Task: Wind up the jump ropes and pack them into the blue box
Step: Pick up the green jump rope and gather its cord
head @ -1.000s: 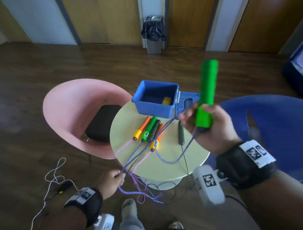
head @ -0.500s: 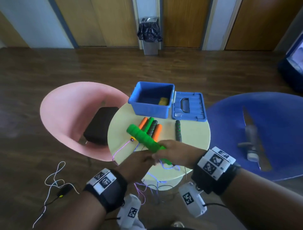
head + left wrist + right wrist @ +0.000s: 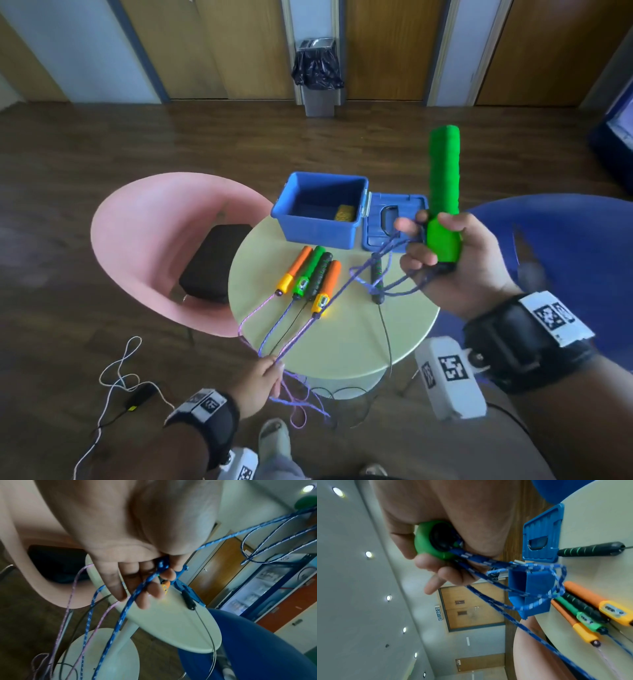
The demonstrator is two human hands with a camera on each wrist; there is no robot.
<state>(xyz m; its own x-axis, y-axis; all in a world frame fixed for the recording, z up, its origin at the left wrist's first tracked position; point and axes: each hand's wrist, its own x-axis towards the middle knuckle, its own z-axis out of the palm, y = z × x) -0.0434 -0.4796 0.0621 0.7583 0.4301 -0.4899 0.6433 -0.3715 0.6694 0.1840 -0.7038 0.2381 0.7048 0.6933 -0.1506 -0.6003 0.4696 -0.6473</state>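
Observation:
My right hand point(image 3: 442, 253) grips a green jump-rope handle point(image 3: 444, 192) upright above the table's right side, with loops of blue rope point(image 3: 513, 588) gathered against it. The blue rope point(image 3: 308, 329) runs down to my left hand point(image 3: 263, 380), which pinches it point(image 3: 161, 566) at the table's near edge. The open blue box point(image 3: 322, 209) stands at the back of the round table point(image 3: 342, 342), a yellow thing inside. Two orange handles, a green handle point(image 3: 308, 270) and a black handle lie side by side before it. Another black handle point(image 3: 376, 277) lies to their right.
The box's lid point(image 3: 387, 222) lies flat beside it. A pink chair point(image 3: 147, 246) with a black cushion stands left, a blue chair point(image 3: 565, 253) right. Pink and black ropes hang off the table's near edge to the floor. A white cable point(image 3: 116, 373) lies on the floor.
Half a second ago both hands met low over the table with the green handle tilted. Now the right hand has lifted it upright to the right, and the left hand has drawn down along the rope.

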